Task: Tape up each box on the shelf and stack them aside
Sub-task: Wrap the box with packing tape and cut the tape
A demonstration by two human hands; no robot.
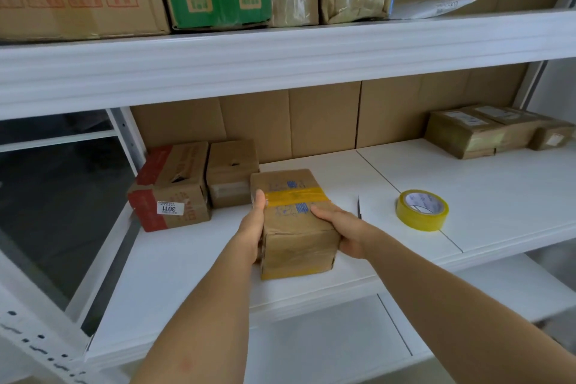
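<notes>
Clasping the taped box on the shelf between my left hand and right hand, fingers curled round its sides, I judge it light, stiff cardboard with slick tape, best held by opposite walls.

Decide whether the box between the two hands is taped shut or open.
Taped shut: a yellow tape strip crosses the top of the box, flaps flat.
</notes>
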